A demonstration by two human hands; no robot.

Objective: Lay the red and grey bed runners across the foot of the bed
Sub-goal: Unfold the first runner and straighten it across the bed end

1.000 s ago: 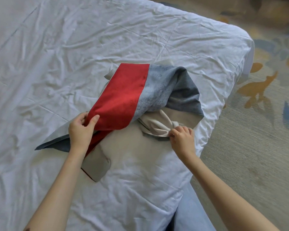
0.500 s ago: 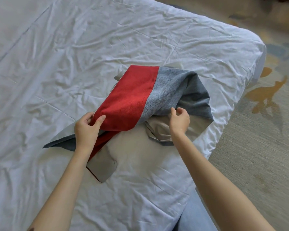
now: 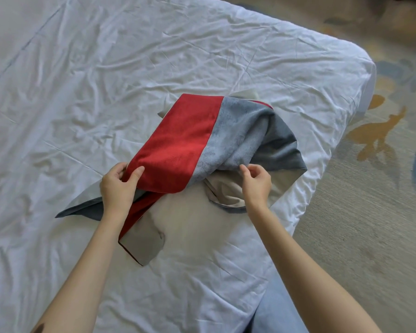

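Observation:
A folded bed runner lies bunched near the foot corner of the white bed [image 3: 106, 80]. Its top fold shows a red panel [image 3: 178, 145] beside a grey panel [image 3: 245, 135], and a beige lining [image 3: 192, 217] spreads under it. My left hand [image 3: 117, 188] pinches the near edge of the red panel, thumb on top. My right hand [image 3: 256, 183] hovers at the near edge of the grey panel with fingers curled and apart, thumb just touching the cloth, nothing clamped.
The bed's corner [image 3: 360, 68] and right edge drop to a patterned carpet [image 3: 375, 200] with orange and blue shapes. My leg in light blue trousers [image 3: 276, 308] stands against the near bed edge. The sheet is wrinkled all over.
My right hand let go of the bunched beige lining, rose to the grey panel's edge, then loosened its fingers. My left hand kept its hold on the red edge.

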